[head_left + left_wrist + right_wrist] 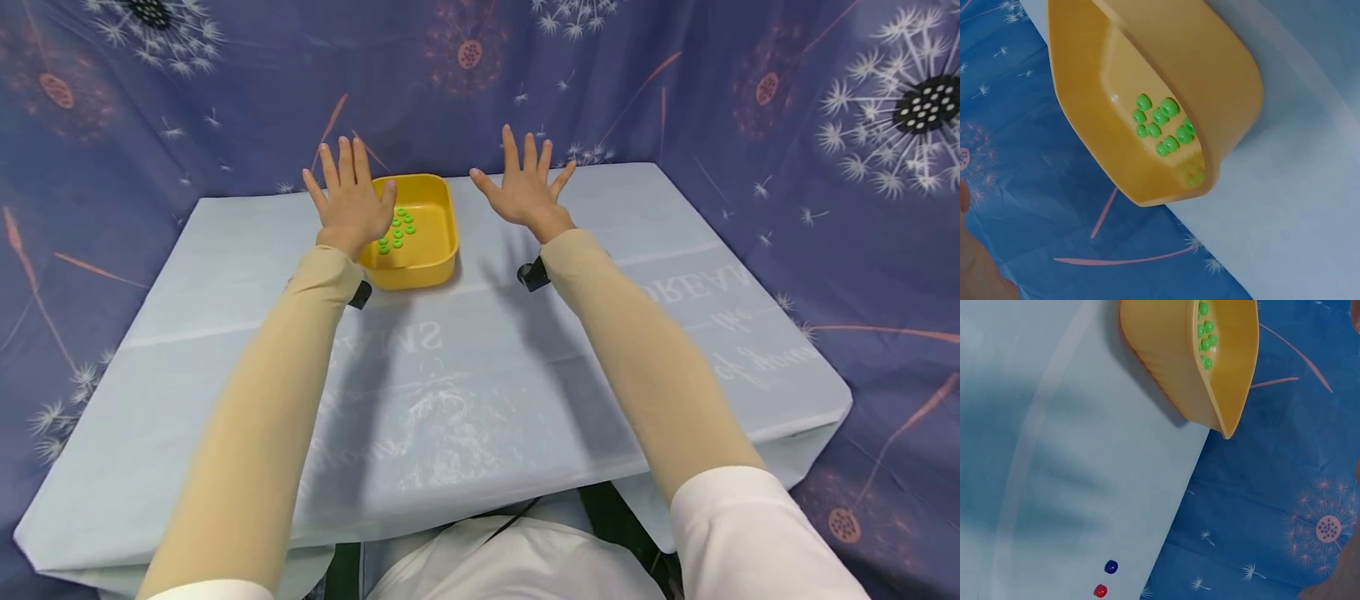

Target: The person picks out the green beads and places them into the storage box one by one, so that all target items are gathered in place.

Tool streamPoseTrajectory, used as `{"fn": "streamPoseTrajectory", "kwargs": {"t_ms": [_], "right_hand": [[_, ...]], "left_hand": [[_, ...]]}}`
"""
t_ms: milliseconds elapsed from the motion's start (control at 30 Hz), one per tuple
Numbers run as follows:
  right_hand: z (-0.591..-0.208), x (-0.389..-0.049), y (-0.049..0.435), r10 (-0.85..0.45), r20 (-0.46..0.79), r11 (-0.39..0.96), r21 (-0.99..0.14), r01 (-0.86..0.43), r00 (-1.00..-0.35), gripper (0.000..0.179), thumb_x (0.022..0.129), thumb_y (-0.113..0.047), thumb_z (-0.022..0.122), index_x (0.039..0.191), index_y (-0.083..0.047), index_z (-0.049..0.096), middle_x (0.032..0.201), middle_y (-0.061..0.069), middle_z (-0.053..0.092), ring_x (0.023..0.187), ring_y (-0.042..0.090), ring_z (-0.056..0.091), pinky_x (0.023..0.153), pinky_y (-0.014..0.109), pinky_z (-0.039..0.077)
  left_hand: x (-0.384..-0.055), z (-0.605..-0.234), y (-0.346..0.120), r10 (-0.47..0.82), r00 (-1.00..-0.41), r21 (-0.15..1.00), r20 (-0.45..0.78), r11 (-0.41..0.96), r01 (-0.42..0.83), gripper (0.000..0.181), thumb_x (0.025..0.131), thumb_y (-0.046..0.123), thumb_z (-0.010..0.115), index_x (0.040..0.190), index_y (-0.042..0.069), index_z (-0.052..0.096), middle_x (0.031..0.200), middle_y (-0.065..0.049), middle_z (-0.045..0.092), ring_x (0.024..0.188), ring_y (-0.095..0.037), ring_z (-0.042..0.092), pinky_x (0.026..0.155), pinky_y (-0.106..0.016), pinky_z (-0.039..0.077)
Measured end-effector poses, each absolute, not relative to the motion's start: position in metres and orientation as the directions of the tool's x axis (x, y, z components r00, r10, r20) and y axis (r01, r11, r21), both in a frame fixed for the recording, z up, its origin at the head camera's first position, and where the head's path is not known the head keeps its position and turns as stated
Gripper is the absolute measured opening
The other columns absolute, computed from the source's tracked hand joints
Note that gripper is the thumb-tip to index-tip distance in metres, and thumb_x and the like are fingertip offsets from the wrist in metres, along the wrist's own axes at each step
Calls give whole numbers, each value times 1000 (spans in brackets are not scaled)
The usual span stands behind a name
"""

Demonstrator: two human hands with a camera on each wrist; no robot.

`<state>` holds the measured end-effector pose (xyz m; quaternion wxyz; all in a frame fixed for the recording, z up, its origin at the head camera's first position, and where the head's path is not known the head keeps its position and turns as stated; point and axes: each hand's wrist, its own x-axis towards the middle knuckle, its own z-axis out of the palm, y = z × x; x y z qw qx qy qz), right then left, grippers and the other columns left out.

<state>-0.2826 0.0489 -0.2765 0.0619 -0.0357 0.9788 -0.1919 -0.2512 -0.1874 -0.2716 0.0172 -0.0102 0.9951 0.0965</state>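
Observation:
My left hand [351, 204] is raised with its fingers spread, overlapping the left side of a yellow plastic tub [423, 277] in the head view. Several small green beads [1170, 107] lie on the tub's floor, grouped toward one side. To the right of the tub, my right hand [525, 193] is also held up, fingers straight and apart. Neither hand holds anything. In the right wrist view, a dark blue bead [1111, 567] and a red bead [1100, 591] sit on the tablecloth; in the head view the right hand and forearm hide them.
A pale grey cloth with faint lettering covers the table [187, 400]. Behind it and at both sides hangs a blue curtain [600, 83] with a dandelion print. Each wrist wears a small black camera [534, 274]. The person's lap [510, 562] is at the near edge.

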Motion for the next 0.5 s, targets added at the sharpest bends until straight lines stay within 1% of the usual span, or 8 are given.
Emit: {"fn": "streamPoseTrajectory", "kwargs": {"t_ms": [233, 267, 333, 367, 400, 433, 467, 500], "right_hand": [[-282, -234, 152, 268, -82, 886, -371, 279, -960, 86, 96, -70, 27, 155, -32, -22, 163, 5, -23, 146, 31, -29, 110, 65, -22], [-283, -224, 162, 318, -36, 869, -388, 306, -947, 83, 97, -67, 28, 158, -29, -12, 166, 8, -13, 151, 31, -17, 115, 63, -14], [-286, -203, 177, 443, 146, 812, -484, 327, -884, 68, 100, -59, 34, 154, -18, 31, 159, 14, 28, 147, 28, 27, 119, 47, 19], [-285, -192, 182, 507, 258, 782, -539, 313, -823, 56, 101, -54, 37, 137, -13, 53, 142, 14, 50, 129, 25, 49, 107, 36, 36], [-282, -182, 185, 562, 368, 756, -592, 279, -741, 46, 102, -48, 41, 110, -10, 66, 115, 12, 65, 103, 22, 62, 87, 27, 44], [-276, -171, 185, 605, 478, 737, -638, 221, -637, 42, 103, -41, 44, 83, -10, 65, 86, 8, 66, 77, 19, 61, 67, 23, 41], [-268, -161, 184, 629, 576, 730, -668, 143, -523, 46, 102, -33, 47, 63, -11, 55, 63, 4, 55, 57, 17, 50, 54, 24, 31], [-258, -152, 181, 639, 649, 726, -687, 45, -413, 50, 101, -26, 50, 53, -13, 44, 51, 2, 44, 48, 14, 40, 51, 24, 23]], "left_hand": [[-283, -279, -84, 352, -936, 268, -4, 902, 338, 79, 103, 51, 19, 153, 8, -24, 160, -11, -28, 144, -32, -33, 113, -60, -21], [-284, -281, -73, 392, -920, 299, 31, 874, 383, 79, 104, 49, 24, 156, 5, -17, 163, -16, -21, 147, -35, -26, 115, -60, -17], [-285, -287, -54, 431, -888, 360, 159, 812, 458, 70, 104, 43, 30, 155, -3, 17, 161, -27, 12, 150, -41, 4, 119, -56, 4], [-284, -289, -47, 423, -876, 391, 233, 784, 482, 62, 104, 41, 32, 145, -5, 38, 153, -29, 30, 145, -43, 22, 117, -54, 17], [-283, -289, -42, 398, -863, 426, 310, 754, 501, 56, 103, 39, 34, 129, -7, 54, 140, -29, 47, 134, -45, 38, 109, -52, 31], [-281, -288, -38, 354, -854, 469, 382, 722, 509, 50, 102, 37, 37, 106, -4, 65, 119, -27, 60, 118, -45, 51, 96, -47, 40], [-280, -286, -37, 299, -840, 511, 452, 685, 519, 48, 101, 36, 39, 82, 2, 67, 93, -18, 67, 97, -38, 60, 82, -42, 44], [-280, -283, -37, 235, -824, 552, 516, 644, 529, 49, 99, 36, 42, 63, 10, 62, 72, -9, 65, 78, -29, 62, 68, -36, 42]]}}
